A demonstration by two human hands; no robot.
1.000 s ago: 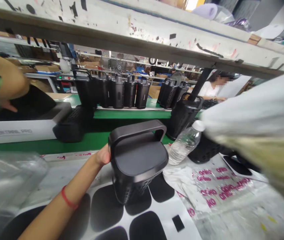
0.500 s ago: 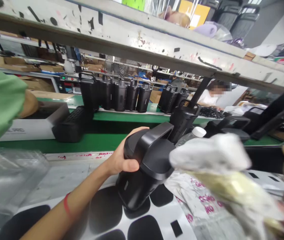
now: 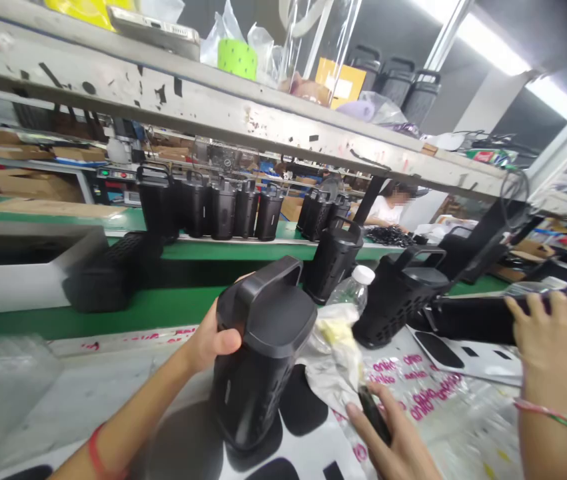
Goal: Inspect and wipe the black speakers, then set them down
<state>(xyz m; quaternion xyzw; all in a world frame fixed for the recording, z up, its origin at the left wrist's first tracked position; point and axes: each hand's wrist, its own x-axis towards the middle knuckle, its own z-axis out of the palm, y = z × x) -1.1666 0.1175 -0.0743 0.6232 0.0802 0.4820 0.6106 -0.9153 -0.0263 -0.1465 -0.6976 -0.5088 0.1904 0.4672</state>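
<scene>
My left hand [image 3: 216, 340] is wrapped round the upper side of a black portable speaker [image 3: 258, 373] with a carry handle on top. It stands slightly tilted on a white sheet with black rounded pads [image 3: 304, 403]. My right hand [image 3: 398, 433], at the lower middle, has its fingers round a slim black tool [image 3: 374, 415]; its exact kind is unclear. Just beyond those fingertips a crumpled white and yellowish cloth [image 3: 338, 343] lies against the right side of the speaker.
A co-worker's hand [image 3: 553, 327] rests on a black item at the right. Behind my speaker stand a clear bottle [image 3: 353, 290] and more black speakers [image 3: 336, 257]. An open white box [image 3: 18, 277] is at the left. A shelf [image 3: 203, 100] crosses above.
The cloth has left my right hand and now lies by the speaker; that hand has come in to the slim black tool. The speaker stands more upright, and the view has shifted.
</scene>
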